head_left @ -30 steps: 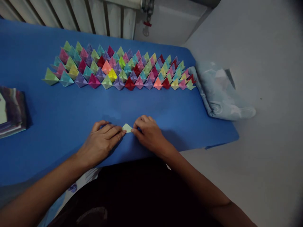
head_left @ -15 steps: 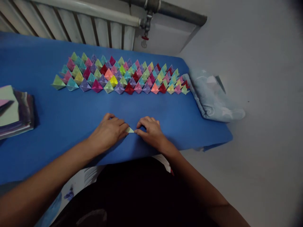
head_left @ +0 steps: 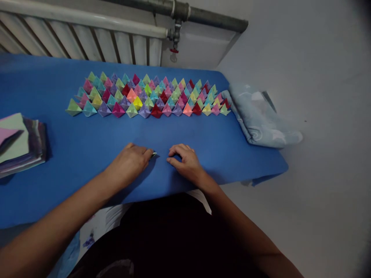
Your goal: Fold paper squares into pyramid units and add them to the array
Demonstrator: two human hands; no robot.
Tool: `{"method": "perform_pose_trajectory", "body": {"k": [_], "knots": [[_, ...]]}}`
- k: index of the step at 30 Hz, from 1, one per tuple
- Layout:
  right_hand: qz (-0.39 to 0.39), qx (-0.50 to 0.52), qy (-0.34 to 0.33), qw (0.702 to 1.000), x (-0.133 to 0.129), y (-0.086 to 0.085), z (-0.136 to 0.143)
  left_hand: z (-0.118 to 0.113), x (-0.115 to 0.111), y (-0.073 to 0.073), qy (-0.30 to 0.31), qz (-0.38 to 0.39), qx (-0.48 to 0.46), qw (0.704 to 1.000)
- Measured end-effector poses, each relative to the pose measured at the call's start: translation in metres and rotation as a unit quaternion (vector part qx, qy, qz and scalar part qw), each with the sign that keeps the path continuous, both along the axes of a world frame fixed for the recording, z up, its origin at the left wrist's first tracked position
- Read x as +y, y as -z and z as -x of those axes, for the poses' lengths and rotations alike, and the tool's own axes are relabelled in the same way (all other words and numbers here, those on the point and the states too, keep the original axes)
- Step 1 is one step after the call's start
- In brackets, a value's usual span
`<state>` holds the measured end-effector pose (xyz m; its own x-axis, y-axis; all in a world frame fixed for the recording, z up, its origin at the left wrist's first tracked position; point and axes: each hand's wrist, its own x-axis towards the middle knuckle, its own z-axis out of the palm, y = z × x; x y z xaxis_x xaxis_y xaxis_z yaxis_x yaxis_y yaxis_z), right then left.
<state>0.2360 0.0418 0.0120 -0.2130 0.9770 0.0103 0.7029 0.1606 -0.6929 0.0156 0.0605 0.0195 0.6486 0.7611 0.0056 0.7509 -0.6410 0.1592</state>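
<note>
My left hand (head_left: 131,161) is closed round a small folded piece of paper (head_left: 154,154), pale with a dark edge; only its pointed tip sticks out past the fingers. A short gap to the right, my right hand (head_left: 185,160) rests by the table's near side, thumb and forefinger curved apart with nothing between them. Beyond both hands, several rows of small folded paper boats (head_left: 144,110) stand in many colours on the blue tabletop (head_left: 95,143).
At the left lies a thick stack of coloured paper (head_left: 26,146) with a pink sheet (head_left: 8,135) on top. A folded light-blue blanket (head_left: 261,119) sits at the right end by the wall. A radiator (head_left: 81,38) and a pipe with a red valve (head_left: 174,50) run behind the table.
The right hand has let go of the paper's tip, and the hands have drawn apart. The left hand has turned the paper, so less of it shows. The view has shifted slightly.
</note>
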Motion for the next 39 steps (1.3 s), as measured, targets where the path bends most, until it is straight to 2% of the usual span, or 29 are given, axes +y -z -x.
{"method": "perform_pose_trajectory", "body": {"k": [3,8,14,17,20,25,28,31,34,39], "knots": [[-0.018,0.024,0.024,0.999,-0.004,0.001,0.007,-0.005,-0.007,0.0,-0.077,-0.012,-0.031,0.996],[-0.03,0.152,0.056,0.986,-0.014,0.0,0.032,-0.017,-0.019,-0.003,-0.188,0.025,-0.176,0.966],[-0.08,0.078,0.025,0.993,-0.014,-0.004,0.042,-0.029,-0.034,-0.006,-0.237,0.042,-0.31,0.92],[-0.075,0.059,0.022,0.995,-0.013,-0.005,0.039,-0.031,-0.036,-0.005,-0.258,0.072,-0.357,0.895],[-0.04,0.126,0.036,0.991,-0.014,-0.002,0.039,-0.034,-0.036,-0.004,-0.274,0.142,-0.416,0.855],[0.006,0.241,0.061,0.969,-0.017,0.002,0.038,-0.033,-0.033,-0.008,-0.308,0.243,-0.532,0.75],[0.018,0.264,0.045,0.963,-0.019,0.002,0.036,-0.03,-0.032,-0.013,-0.328,0.299,-0.571,0.691],[-0.011,0.258,0.024,0.966,-0.023,0.0,0.034,-0.027,-0.032,-0.013,-0.344,0.33,-0.605,0.638],[-0.014,0.27,-0.001,0.963,-0.024,-0.005,0.034,-0.026,-0.034,-0.01,-0.349,0.335,-0.618,0.619],[0.125,0.376,0.071,0.916,-0.018,-0.014,0.035,-0.026,-0.036,-0.009,-0.337,0.339,-0.622,0.62]]}}
